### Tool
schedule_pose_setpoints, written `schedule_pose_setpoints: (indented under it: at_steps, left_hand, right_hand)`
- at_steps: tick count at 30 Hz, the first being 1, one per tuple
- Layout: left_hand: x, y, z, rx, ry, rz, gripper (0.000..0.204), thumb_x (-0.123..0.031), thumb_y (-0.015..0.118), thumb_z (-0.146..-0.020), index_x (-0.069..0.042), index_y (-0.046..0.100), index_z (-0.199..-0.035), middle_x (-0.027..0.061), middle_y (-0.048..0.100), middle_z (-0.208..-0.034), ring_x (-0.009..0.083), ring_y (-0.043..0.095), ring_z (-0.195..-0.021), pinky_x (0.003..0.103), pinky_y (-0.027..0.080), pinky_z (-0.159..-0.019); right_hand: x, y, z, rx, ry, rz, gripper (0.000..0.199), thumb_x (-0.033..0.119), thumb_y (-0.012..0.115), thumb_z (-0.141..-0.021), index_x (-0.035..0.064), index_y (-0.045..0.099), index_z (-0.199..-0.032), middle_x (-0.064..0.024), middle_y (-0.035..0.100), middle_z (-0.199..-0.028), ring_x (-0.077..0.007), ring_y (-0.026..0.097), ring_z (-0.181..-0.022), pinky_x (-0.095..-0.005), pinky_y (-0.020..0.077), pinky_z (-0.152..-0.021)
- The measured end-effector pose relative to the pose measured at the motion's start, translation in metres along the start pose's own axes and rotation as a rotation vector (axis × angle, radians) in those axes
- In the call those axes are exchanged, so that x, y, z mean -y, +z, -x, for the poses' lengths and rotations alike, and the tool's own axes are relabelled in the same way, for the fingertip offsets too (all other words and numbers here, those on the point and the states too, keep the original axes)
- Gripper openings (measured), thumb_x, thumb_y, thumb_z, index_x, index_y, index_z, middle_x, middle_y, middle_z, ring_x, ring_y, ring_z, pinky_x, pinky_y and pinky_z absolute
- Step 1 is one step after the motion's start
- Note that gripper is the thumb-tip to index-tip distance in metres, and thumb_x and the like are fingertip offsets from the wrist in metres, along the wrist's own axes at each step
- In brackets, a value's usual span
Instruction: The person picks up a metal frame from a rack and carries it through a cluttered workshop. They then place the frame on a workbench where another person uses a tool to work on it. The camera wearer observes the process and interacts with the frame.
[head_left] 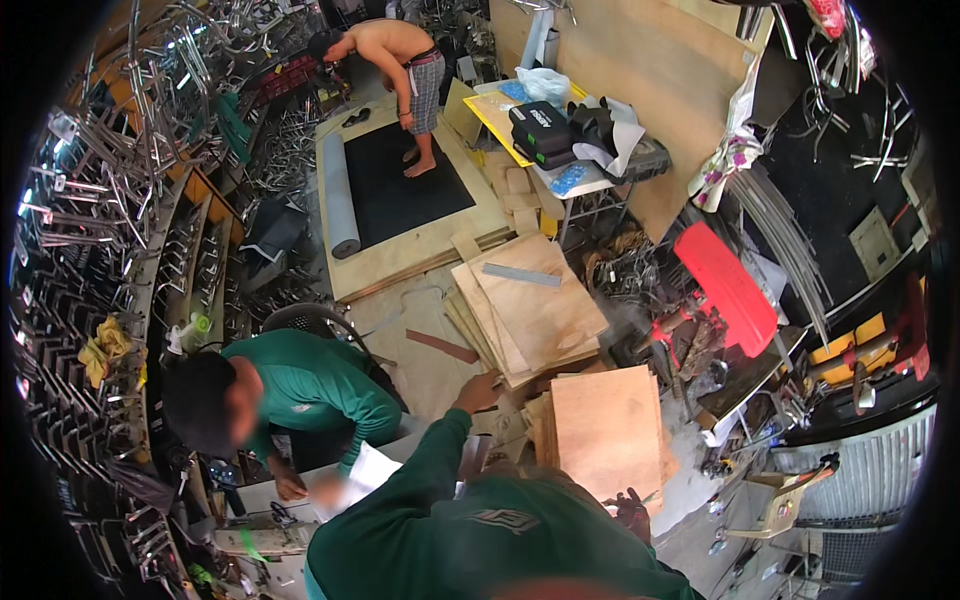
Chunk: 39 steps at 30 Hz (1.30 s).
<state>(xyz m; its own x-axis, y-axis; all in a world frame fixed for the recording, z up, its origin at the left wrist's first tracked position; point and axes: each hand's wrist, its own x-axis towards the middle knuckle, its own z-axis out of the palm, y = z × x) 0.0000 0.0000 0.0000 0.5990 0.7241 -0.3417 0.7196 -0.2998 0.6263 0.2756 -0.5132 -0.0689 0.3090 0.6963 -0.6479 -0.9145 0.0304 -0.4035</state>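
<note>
Wkshop: L hand fwd, nr ply

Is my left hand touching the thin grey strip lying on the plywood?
Apart: the head view shows plywood between your left hand and the grey strip.

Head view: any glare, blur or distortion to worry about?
Head view: black fisheye vignette at the corners; head view, left side: bright glints on the metal tubes; head view, lower left: blurred patch beside the white paper; head view, right of centre: plywood stack reads clearer.
</note>
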Motion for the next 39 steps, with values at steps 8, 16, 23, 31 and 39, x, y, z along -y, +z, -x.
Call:
schedule_pose_setpoints:
  at_steps: [8,16,23,31,39]
  left_hand:
    - [0.054,0.021,-0.017,-0.200,-0.161,0.101,0.043,-0.036,0.059,-0.093,-0.008,0.059,-0.126,0.0238,0.069,-0.114,0.0454,0.065,-0.105,0.052,0.053,-0.091]
    - [0.080,0.019,-0.049,-0.237,-0.412,0.181,0.050,-0.036,0.058,-0.091,-0.008,0.055,-0.133,0.0253,0.067,-0.119,0.0431,0.065,-0.109,0.052,0.053,-0.092]
    - [0.152,0.002,-0.100,-0.410,-0.463,0.158,0.044,-0.035,0.057,-0.091,-0.002,0.060,-0.120,0.0307,0.066,-0.114,0.0457,0.064,-0.109,0.050,0.052,-0.092]
    - [0.240,-0.116,-0.170,-0.278,-0.628,0.202,0.057,-0.040,0.054,-0.094,-0.004,0.057,-0.137,0.0283,0.067,-0.119,0.0427,0.066,-0.109,0.048,0.054,-0.093]
    - [0.352,-0.268,-0.229,-0.328,-0.507,0.152,0.048,-0.048,0.059,-0.094,-0.007,0.066,-0.118,0.0230,0.071,-0.109,0.0415,0.067,-0.105,0.050,0.053,-0.089]
  right_hand:
    - [0.073,0.032,-0.026,0.003,0.216,-0.015,0.045,0.018,0.048,-0.102,0.0221,0.044,-0.147,-0.0150,0.067,-0.105,-0.0175,0.062,-0.065,-0.0321,0.0472,-0.050]
    - [0.081,0.062,-0.045,0.030,0.124,-0.007,0.040,0.013,0.051,-0.104,0.0133,0.048,-0.143,-0.0204,0.065,-0.111,-0.0241,0.067,-0.076,-0.0371,0.0570,-0.061]
    - [0.060,0.102,-0.100,0.092,-0.100,0.196,0.043,0.014,0.054,-0.103,0.0071,0.045,-0.144,-0.0192,0.067,-0.107,-0.0256,0.069,-0.081,-0.0397,0.0612,-0.066]
    - [0.027,0.231,-0.260,0.028,0.054,0.078,0.040,0.016,0.056,-0.102,0.0062,0.052,-0.140,-0.0147,0.070,-0.094,-0.0224,0.068,-0.073,-0.0371,0.0603,-0.066]
    - [0.037,0.445,-0.433,0.186,0.080,0.640,0.049,0.021,0.060,-0.100,0.0154,0.049,-0.148,0.0020,0.061,-0.084,-0.0133,0.060,-0.064,-0.0255,0.0488,-0.052]
